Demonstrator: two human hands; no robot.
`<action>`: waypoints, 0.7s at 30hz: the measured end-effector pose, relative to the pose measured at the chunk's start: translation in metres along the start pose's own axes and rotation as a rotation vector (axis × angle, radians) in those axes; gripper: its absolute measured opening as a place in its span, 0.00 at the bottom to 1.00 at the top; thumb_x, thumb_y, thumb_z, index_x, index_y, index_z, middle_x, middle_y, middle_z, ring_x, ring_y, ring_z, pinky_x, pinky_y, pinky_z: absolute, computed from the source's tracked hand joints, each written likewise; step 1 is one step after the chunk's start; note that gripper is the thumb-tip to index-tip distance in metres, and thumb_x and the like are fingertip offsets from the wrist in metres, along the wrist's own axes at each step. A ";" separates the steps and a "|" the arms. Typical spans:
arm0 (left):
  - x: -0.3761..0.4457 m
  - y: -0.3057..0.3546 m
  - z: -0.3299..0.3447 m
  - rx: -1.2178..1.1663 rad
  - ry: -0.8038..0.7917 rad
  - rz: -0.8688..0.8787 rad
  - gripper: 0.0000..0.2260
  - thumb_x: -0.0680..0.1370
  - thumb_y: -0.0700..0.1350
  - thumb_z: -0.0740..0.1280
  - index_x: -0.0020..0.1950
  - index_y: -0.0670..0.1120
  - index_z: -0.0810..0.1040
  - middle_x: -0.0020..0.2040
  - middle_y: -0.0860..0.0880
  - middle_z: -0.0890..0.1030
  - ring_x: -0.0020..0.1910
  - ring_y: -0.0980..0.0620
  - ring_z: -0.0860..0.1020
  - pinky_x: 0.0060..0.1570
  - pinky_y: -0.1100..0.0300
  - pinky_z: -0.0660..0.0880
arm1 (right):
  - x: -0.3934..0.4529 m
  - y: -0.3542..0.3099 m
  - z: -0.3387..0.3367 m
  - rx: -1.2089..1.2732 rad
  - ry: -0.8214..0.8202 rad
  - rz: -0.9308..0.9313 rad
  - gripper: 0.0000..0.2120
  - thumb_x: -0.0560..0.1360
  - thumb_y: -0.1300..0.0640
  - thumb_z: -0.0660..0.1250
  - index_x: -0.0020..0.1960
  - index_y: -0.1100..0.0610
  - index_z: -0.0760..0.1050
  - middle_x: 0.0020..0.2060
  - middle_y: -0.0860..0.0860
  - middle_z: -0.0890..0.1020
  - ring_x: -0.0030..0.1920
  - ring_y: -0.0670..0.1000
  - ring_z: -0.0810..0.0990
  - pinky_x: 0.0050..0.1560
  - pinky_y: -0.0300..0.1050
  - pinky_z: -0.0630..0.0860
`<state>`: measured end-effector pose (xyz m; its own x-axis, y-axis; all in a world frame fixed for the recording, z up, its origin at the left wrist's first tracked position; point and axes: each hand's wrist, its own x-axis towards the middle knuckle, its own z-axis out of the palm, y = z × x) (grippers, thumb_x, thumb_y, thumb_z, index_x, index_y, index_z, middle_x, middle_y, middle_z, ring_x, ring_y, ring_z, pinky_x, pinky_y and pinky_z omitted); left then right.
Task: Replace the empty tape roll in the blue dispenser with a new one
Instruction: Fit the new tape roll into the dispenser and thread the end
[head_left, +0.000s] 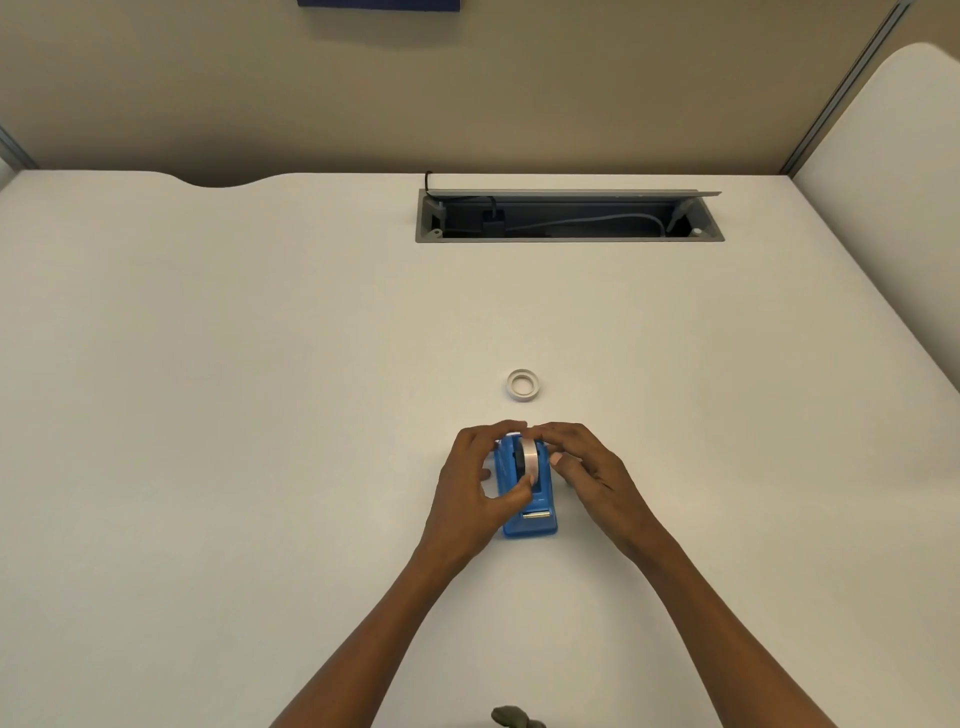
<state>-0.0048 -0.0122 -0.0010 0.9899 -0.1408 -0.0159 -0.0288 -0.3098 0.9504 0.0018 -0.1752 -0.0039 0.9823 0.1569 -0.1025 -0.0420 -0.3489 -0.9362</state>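
While the white desk (260, 364) carries everything, its open cable tray (569, 221) sits along the far edge, right of centre. Your 2 hands meet nearer the front edge, around the blue dispenser (530, 512), which stands on the surface with its cutter end toward you. Your left hand (480, 493) pinches the new tape roll (527, 460) seated upright in the dispenser, thumb on its rim. Your right hand (587, 467) curls fingertips onto the roll's top. The empty core (523, 385) lies flat just beyond.
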 end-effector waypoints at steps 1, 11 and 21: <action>0.000 -0.001 0.000 0.005 0.000 0.007 0.19 0.69 0.50 0.70 0.56 0.62 0.69 0.54 0.60 0.72 0.54 0.63 0.74 0.46 0.77 0.71 | 0.000 0.000 -0.001 0.013 -0.001 0.005 0.14 0.79 0.65 0.56 0.63 0.60 0.72 0.59 0.53 0.76 0.59 0.45 0.75 0.56 0.24 0.69; 0.004 -0.001 -0.001 0.016 0.001 -0.011 0.16 0.73 0.44 0.70 0.58 0.56 0.74 0.55 0.54 0.72 0.54 0.58 0.73 0.46 0.72 0.72 | -0.006 -0.006 -0.004 0.036 0.035 -0.039 0.12 0.78 0.65 0.58 0.58 0.59 0.75 0.61 0.52 0.76 0.60 0.44 0.74 0.55 0.34 0.74; 0.005 -0.006 -0.002 0.033 -0.024 -0.010 0.18 0.71 0.45 0.72 0.57 0.59 0.73 0.54 0.58 0.70 0.53 0.63 0.73 0.46 0.79 0.71 | -0.002 -0.003 -0.002 0.016 0.034 -0.051 0.13 0.74 0.63 0.65 0.56 0.50 0.76 0.57 0.47 0.77 0.56 0.44 0.76 0.50 0.41 0.77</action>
<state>0.0002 -0.0094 -0.0060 0.9866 -0.1599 -0.0329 -0.0240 -0.3416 0.9395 0.0006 -0.1764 -0.0001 0.9888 0.1427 -0.0435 0.0055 -0.3264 -0.9452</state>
